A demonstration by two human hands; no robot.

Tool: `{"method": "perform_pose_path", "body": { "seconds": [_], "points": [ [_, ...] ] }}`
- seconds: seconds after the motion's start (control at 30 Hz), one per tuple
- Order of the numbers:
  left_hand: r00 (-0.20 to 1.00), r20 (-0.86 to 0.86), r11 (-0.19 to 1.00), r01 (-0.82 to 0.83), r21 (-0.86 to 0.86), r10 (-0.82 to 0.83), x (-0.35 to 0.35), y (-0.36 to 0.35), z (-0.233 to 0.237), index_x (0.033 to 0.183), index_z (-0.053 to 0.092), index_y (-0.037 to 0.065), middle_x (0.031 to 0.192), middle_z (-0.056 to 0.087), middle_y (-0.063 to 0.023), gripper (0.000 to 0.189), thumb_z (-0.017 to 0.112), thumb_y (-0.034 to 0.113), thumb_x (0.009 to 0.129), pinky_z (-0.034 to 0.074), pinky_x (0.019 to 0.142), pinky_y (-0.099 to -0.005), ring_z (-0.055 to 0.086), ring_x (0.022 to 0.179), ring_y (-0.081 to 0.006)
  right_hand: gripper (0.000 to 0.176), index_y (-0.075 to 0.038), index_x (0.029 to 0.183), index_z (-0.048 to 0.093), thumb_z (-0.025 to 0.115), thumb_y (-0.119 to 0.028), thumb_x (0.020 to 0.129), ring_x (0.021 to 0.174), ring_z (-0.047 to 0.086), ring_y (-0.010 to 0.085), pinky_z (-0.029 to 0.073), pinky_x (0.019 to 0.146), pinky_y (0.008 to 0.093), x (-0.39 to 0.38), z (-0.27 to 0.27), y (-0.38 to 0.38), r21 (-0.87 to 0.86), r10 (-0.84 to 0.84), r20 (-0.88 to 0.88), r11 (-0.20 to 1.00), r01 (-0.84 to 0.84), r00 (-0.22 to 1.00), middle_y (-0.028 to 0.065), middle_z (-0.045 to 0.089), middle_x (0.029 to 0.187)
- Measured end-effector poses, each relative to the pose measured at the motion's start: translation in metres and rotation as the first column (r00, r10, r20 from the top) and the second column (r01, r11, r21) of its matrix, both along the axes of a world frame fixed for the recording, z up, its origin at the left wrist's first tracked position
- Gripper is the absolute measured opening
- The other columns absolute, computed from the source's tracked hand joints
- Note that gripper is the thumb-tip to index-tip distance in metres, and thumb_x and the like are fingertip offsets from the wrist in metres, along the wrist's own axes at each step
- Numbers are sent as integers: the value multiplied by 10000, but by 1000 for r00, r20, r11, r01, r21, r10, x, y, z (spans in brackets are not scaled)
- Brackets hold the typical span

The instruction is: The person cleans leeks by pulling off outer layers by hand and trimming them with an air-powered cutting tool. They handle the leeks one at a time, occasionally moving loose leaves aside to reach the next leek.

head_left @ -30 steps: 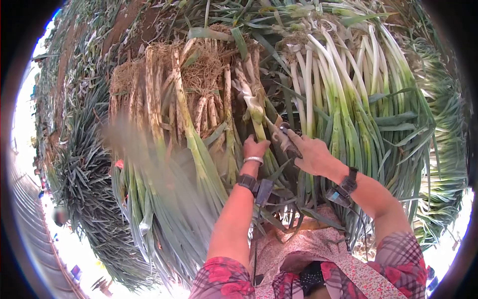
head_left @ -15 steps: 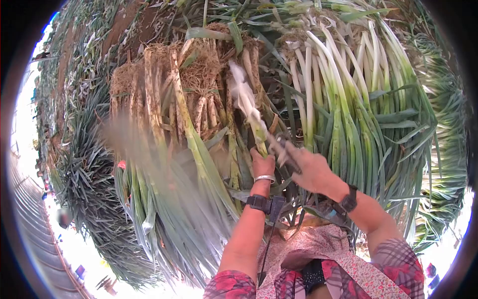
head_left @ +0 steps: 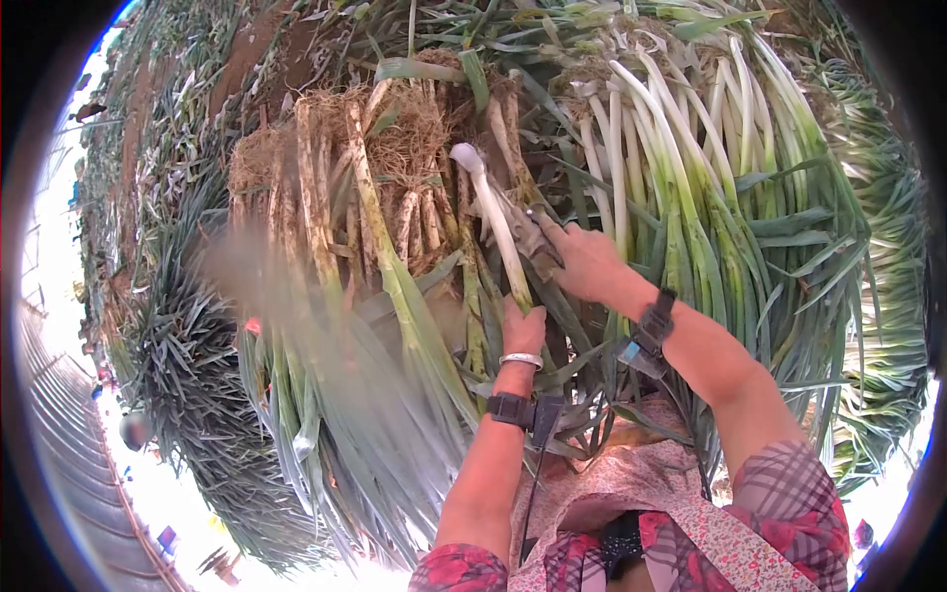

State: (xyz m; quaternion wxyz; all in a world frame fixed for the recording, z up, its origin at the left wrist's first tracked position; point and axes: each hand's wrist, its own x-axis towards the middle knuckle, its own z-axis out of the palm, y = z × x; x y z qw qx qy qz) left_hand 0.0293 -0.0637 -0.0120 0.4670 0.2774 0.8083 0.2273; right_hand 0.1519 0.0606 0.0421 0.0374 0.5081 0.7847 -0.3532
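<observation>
My left hand is closed round a leek low on its stalk, and its white root end points up and away from me. To the right of the stalk, my right hand is closed on loose, brownish outer skin close beside the leek. A small dark tip shows at those fingers; what it belongs to I cannot make out. Unpeeled leeks with brown, hairy roots lie left of my hands. White, clean leeks are piled on the right.
More green leek leaves are heaped along the left side. Another row of leeks runs down the far right. Leaf scraps and bare soil lie beyond the piles. A blurred smear covers part of the left view.
My right hand has moved up and slightly left along the leek. The stalk's upper part, ragged and blurred before, now shows smooth and white. My left hand keeps its hold.
</observation>
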Motion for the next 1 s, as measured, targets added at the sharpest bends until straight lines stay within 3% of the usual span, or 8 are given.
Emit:
{"method": "perform_pose_path", "body": {
  "seconds": [0.1,0.2,0.33,0.4,0.5,0.77,0.83,1.0],
  "points": [
    [943,293,987,-138,-88,158,-9,1,9,1153,475,-17,832,604,-98,397,601,92,793,483,586,-302,606,711,-197,600,-30,1366,385,543,-291,850,836,633,356,507,703,425,-10,-7,13,46,38,-2,998,-38,999,225,598,989],
    [843,469,964,-213,-158,263,-19,9,26,1154,464,-6,764,539,-76,388,584,95,799,467,488,-297,548,518,-171,620,-32,1384,363,539,-308,857,837,632,354,507,700,418,-17,-15,23,55,49,6,997,-49,999,225,595,995],
    [699,638,946,-265,-189,323,-36,12,47,1181,454,7,767,537,-66,396,569,76,809,467,504,-315,559,548,-193,655,-30,1395,341,555,-304,840,857,628,353,509,712,418,-18,-5,23,34,30,11,999,-30,999,223,590,1008],
    [491,779,908,-345,-237,390,-41,13,61,1218,426,13,805,533,-70,428,550,82,814,466,535,-327,559,583,-205,670,-27,1392,342,575,-286,820,864,626,354,510,718,420,-15,4,15,2,33,21,999,-33,999,222,588,1015],
    [372,844,879,-427,-213,385,-45,20,96,1261,392,10,850,527,-83,477,522,93,809,465,572,-337,556,622,-217,776,-69,1403,324,622,-161,693,874,593,402,486,766,464,-9,23,2,-75,-2,-79,997,-4,997,228,574,1022],
    [440,890,920,-386,72,115,-36,30,164,1341,360,-45,829,542,-88,625,527,139,767,472,603,-346,553,620,-218,793,-84,1414,317,608,-134,678,897,579,390,473,773,448,24,61,-9,-156,-44,-157,988,19,987,214,570,1014],
    [443,890,940,-338,54,109,-37,38,151,1352,348,-27,859,536,-93,612,514,115,781,477,616,-349,560,644,-225,793,-88,1414,313,621,-154,686,812,587,391,485,741,451,35,61,-6,26,-168,-254,983,180,952,196,560,973],
    [497,834,956,-272,-112,239,-29,46,78,1333,382,19,865,554,-99,510,477,74,835,498,604,-368,589,654,-247,778,-79,1405,337,619,-150,683,828,580,385,482,755,450,49,68,-14,-14,-164,-216,986,165,962,184,558,969]
  ]
}}
